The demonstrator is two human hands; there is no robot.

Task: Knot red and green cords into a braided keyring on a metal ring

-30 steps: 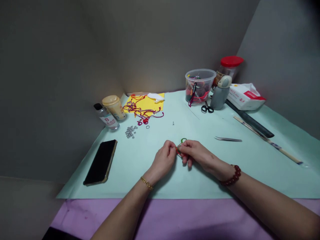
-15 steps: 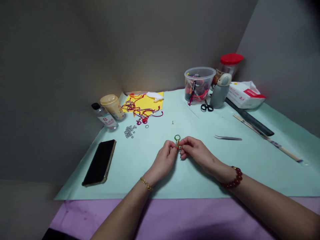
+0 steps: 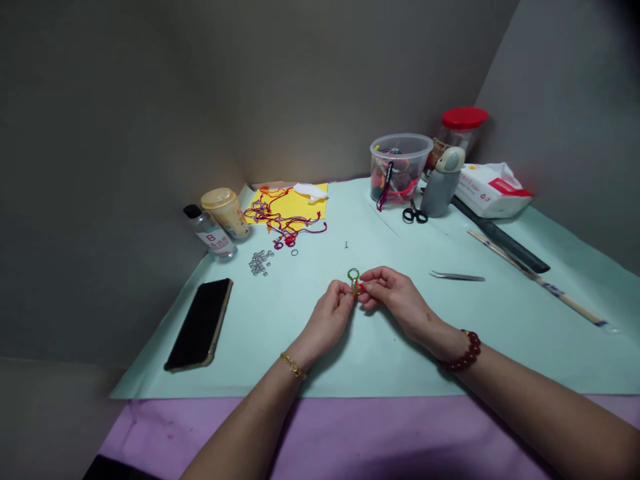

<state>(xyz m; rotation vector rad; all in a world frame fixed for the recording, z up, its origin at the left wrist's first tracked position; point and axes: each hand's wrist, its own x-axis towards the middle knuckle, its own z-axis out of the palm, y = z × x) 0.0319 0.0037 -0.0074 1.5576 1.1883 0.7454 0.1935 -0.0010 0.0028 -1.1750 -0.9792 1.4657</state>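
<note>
Between my two hands is a small piece of red, orange and green cord (image 3: 355, 288) with a green ring (image 3: 353, 274) at its far end. My left hand (image 3: 334, 309) pinches the cord's left side between thumb and forefinger. From the right, my right hand (image 3: 393, 293) is closed on its other side, where a bit of red shows at the fingertips. The finer detail of the cord is too small to make out. A tiny metal piece (image 3: 346, 245) lies beyond the ring, and tweezers (image 3: 457, 276) rest to the right of my right hand.
A phone (image 3: 199, 325) and a heap of small metal rings (image 3: 259, 263) lie at left, near a bottle (image 3: 215, 241) and a yellow cup (image 3: 226, 215). Knotted cords (image 3: 295, 221) cover yellow paper (image 3: 315, 208). At the back right are a clear tub (image 3: 401, 150), scissors (image 3: 415, 214) and a tissue pack (image 3: 495, 193).
My right hand has shifted slightly up, and more red shows at its fingertips. The green ring has tipped a little to the left. My left hand stays almost still.
</note>
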